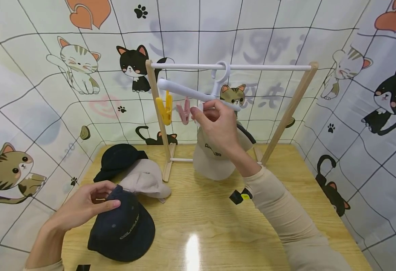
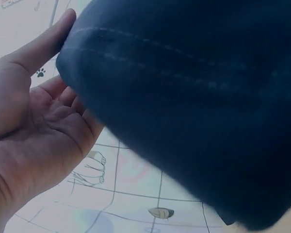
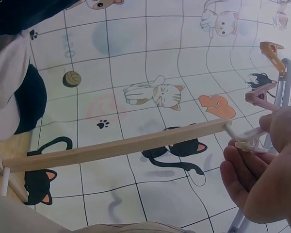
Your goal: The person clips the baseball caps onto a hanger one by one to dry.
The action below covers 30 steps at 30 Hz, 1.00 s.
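Observation:
My left hand (image 1: pixel 82 207) pinches the upper edge of a navy cap (image 1: pixel 124 226) with lettering on its front, at the table's left. In the left wrist view, the dark cloth of this cap fills much of the picture beside thumb and fingers. My right hand (image 1: pixel 221 130) pinches a white clothespin (image 3: pixel 250 146) at a pale lavender hanger (image 1: pixel 187 90). Below that hand is a beige cap (image 1: pixel 213 165) with dark lettering; its upper part is hidden by the hand. A yellow clothespin (image 1: pixel 165 109) and a pink clothespin (image 1: pixel 184 111) hang from the hanger's left side.
The hanger hooks over the white bar (image 1: pixel 265 67) of a wooden rack (image 1: pixel 289 113). A black cap (image 1: pixel 120 160) and a pale cap (image 1: pixel 147 177) lie left of the rack. A small black-and-yellow object (image 1: pixel 240 196) lies on the table (image 1: pixel 191 214). Cat-print sheets surround the table.

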Motion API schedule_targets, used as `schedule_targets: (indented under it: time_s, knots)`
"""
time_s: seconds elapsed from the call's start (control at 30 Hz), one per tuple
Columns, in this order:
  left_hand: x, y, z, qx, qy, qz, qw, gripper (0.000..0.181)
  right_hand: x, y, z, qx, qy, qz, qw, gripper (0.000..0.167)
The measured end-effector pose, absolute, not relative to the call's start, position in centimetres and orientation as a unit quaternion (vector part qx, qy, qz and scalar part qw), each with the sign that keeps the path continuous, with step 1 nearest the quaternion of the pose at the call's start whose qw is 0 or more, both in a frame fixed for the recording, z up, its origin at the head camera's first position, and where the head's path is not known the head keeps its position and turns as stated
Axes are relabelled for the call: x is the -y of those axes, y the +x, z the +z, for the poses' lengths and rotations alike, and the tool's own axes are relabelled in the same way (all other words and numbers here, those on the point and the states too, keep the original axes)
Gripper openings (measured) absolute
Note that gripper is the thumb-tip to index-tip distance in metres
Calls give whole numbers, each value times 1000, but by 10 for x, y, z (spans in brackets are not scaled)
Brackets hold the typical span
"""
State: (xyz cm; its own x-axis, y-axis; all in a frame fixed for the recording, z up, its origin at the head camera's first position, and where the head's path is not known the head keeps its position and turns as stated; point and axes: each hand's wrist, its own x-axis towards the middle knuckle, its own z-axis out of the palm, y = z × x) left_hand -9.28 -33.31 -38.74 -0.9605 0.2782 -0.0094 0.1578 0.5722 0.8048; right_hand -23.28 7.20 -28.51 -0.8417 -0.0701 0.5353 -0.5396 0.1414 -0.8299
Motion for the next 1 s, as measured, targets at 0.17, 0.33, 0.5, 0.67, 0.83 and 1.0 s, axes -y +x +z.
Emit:
schedule_targets:
  time_s: [0.17, 0.33, 0.5, 0.67, 0.83, 1.0]
  knots:
    - [328, -96, -379, -873, 189, 445, 59, 24, -74, -234, -285, 739, 213, 611, 188, 24]
    - [323, -101, -368, -856, 240, 452, 67, 25, -75, -235, -284, 746, 209, 605, 187, 26]
    - [313, -112, -358, -840, 296, 451, 55, 25, -78, -235, -285, 751, 205, 598, 193, 26]
    - [295, -129, -350, -835, 315, 450, 36, 23, -79, -234, -285, 760, 198, 588, 195, 27]
    - [274, -145, -346, -828, 311, 466, 17, 25, -80, -233, -284, 766, 195, 581, 193, 27]
    - [256, -161, -345, -819, 307, 485, 12, 25, -79, -232, -283, 774, 192, 573, 190, 27]
